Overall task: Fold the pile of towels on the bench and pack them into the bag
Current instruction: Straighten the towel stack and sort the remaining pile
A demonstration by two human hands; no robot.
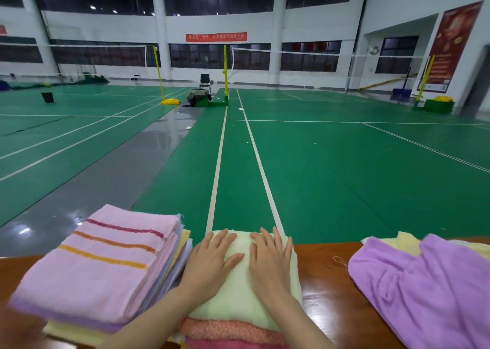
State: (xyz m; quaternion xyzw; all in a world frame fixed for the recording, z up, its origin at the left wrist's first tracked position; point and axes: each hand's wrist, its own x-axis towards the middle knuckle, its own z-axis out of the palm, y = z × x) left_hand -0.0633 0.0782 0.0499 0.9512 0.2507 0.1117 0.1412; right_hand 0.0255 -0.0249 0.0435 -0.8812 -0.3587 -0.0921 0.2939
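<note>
A folded pale yellow-green towel (pixel 238 290) lies on top of a small stack in front of me, with an orange towel (pixel 233 330) and a pink one under it. My left hand (pixel 212 258) and my right hand (pixel 270 258) both press flat on it, fingers straight and spread. To the left stands a taller stack of folded towels (pixel 98 266) topped by a pink one with red, orange and yellow stripes. On the right lies an unfolded heap with a purple towel (pixel 424 290) over pale yellow ones. No bag is in view.
The towels sit on a glossy brown wooden bench (pixel 326 282) whose far edge meets a green badminton court. Beyond stand net posts (pixel 225 75), a black chair (pixel 204 80) and white walls, all far off.
</note>
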